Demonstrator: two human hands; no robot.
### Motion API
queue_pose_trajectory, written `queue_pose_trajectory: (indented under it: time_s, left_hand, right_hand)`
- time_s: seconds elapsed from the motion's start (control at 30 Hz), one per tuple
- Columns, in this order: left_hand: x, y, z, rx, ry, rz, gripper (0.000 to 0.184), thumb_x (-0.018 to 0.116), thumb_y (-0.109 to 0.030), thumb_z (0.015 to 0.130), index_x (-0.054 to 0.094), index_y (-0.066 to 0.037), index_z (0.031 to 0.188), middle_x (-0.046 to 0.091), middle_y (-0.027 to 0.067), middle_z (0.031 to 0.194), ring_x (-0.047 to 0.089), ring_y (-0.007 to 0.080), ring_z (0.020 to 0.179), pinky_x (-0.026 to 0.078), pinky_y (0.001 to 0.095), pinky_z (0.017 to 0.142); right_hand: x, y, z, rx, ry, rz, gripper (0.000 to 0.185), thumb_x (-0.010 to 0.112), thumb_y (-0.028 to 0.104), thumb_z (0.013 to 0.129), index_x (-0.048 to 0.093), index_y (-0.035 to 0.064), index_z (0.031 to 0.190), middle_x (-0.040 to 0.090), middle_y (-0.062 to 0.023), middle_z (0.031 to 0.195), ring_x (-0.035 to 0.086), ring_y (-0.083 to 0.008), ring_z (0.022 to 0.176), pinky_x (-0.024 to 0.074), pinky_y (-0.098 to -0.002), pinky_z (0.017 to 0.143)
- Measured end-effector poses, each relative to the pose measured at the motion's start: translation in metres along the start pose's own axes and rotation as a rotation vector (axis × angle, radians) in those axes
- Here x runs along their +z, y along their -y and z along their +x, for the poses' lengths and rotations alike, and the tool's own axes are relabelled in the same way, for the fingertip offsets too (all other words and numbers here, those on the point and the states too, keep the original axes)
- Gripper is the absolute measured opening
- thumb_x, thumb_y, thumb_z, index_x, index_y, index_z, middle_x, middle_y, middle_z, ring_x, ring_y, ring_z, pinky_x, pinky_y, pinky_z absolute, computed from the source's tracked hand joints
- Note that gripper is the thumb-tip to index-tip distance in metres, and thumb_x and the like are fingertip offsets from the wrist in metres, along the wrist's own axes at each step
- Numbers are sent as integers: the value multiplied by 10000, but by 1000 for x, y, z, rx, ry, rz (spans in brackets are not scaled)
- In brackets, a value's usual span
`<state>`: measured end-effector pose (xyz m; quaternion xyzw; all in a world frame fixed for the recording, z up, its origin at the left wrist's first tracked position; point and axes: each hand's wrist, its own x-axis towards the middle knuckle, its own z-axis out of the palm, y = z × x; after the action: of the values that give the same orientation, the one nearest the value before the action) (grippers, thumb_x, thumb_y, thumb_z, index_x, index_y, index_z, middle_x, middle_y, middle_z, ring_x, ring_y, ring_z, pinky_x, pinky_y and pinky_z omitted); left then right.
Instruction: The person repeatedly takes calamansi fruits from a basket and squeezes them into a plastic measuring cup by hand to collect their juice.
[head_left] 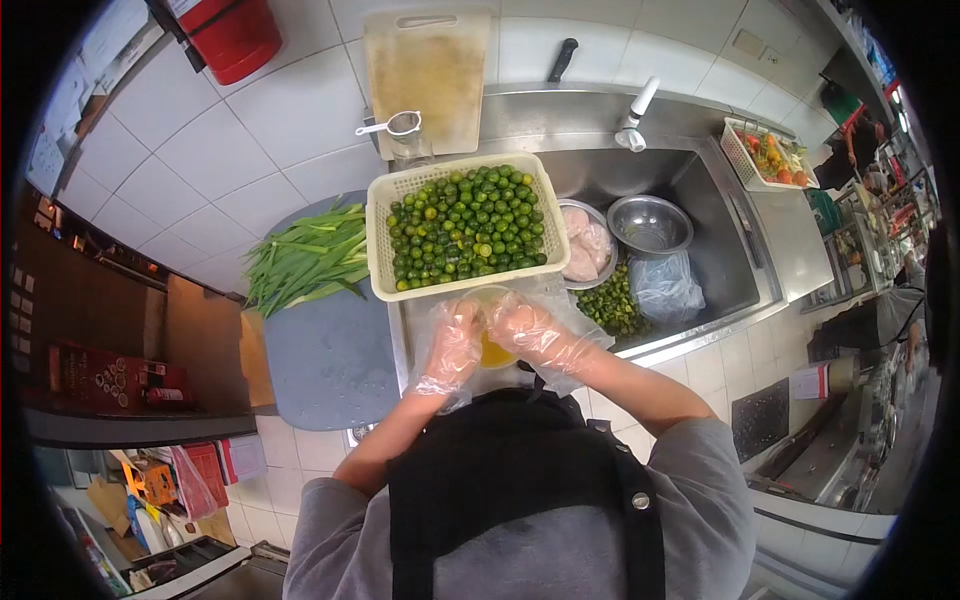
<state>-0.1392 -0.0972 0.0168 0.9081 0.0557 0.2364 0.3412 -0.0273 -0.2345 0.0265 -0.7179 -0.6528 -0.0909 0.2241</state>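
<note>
My left hand (455, 342) and my right hand (527, 330) both wear loose clear plastic gloves. They are close together, fingers curled in, over a container of yellow liquid (495, 354). Whatever the fingers hold is too small or hidden to make out. Just beyond my hands stands a cream plastic basket (379, 240), heaped with small round green citrus fruits (465, 225), a few of them yellowish. To the right of my right hand, a pile of green squeezed-looking fruit pieces (615, 303) lies in the sink.
The steel sink (690, 180) holds a bowl of pale raw meat (585, 245), a metal bowl (650, 224) and a clear plastic bag (665, 287). Long green leaves (310, 250) lie on a grey board (330, 350) at left. A strainer (403, 124) rests behind the basket.
</note>
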Motion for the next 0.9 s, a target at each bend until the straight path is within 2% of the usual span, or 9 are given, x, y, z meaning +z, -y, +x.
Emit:
queue_pose_trajectory:
  time_s: [0.13, 0.27, 0.43, 0.63, 0.7, 0.73, 0.77, 0.83, 0.9]
  left_hand:
    - [2, 2, -3, 65, -36, 36, 237, 541, 53, 736, 529, -9, 964, 556, 235, 912, 507, 460, 857, 399, 524, 748]
    - [6, 5, -4, 105, -69, 45, 212, 548, 55, 711, 514, -13, 908, 536, 218, 872, 491, 445, 837, 383, 509, 733]
    - [9, 2, -10, 45, -67, 64, 175, 560, 48, 715, 502, -12, 868, 525, 213, 854, 486, 444, 836, 389, 501, 722]
    - [11, 1, -12, 46, -75, 159, 170, 564, 34, 759, 513, -7, 916, 538, 213, 878, 501, 439, 851, 409, 512, 753]
    - [4, -4, -9, -1, 65, 216, 200, 586, 14, 773, 532, -3, 965, 562, 219, 934, 515, 432, 882, 404, 505, 784]
    - [3, -3, -9, -4, 62, 218, 200, 586, 14, 773, 532, -3, 965, 562, 219, 934, 515, 432, 882, 404, 505, 784]
    - [2, -1, -7, 40, 55, 191, 217, 611, -21, 789, 543, -5, 994, 577, 214, 960, 528, 426, 899, 410, 498, 798]
    - [-2, -3, -1, 84, 46, 163, 239, 635, -57, 805, 554, -7, 1024, 591, 209, 986, 541, 420, 915, 415, 492, 813]
    - [-14, -13, 6, 48, 8, 45, 259, 673, -124, 819, 586, -38, 1048, 607, 190, 1019, 557, 399, 939, 423, 488, 830]
  right_hand:
    - [3, 1, -1, 16, -101, 142, 163, 580, 61, 797, 622, -17, 933, 634, -181, 851, 635, -362, 841, 519, -443, 827]
    - [14, 4, -4, 11, -140, 121, 174, 580, 90, 811, 629, -15, 940, 636, -181, 847, 637, -368, 832, 526, -448, 807]
    - [27, 12, -12, 178, 8, 18, 178, 587, 92, 815, 631, -15, 950, 630, -203, 801, 653, -339, 737, 549, -419, 669]
    - [59, 5, -27, 237, 71, -20, 183, 558, 104, 849, 606, -19, 975, 629, -195, 793, 644, -329, 676, 543, -407, 635]
    - [57, 4, -29, 282, 8, 135, 174, 545, 102, 865, 610, -11, 980, 631, -182, 790, 644, -326, 695, 538, -413, 644]
    - [49, 6, -25, 323, -53, 290, 168, 531, 100, 881, 613, -2, 985, 632, -169, 787, 644, -322, 713, 533, -420, 653]
    - [38, 5, -22, 317, -52, 290, 168, 531, 100, 881, 613, -2, 985, 632, -169, 787, 644, -322, 713, 533, -420, 653]
    - [-1, -1, -18, 333, -61, 215, 170, 511, 111, 917, 615, 6, 1000, 648, -150, 818, 650, -314, 777, 522, -445, 690]
    - [-38, -20, -36, 422, 60, -39, 222, 554, 193, 930, 673, 31, 1026, 671, -137, 1001, 640, -307, 929, 518, -419, 833]
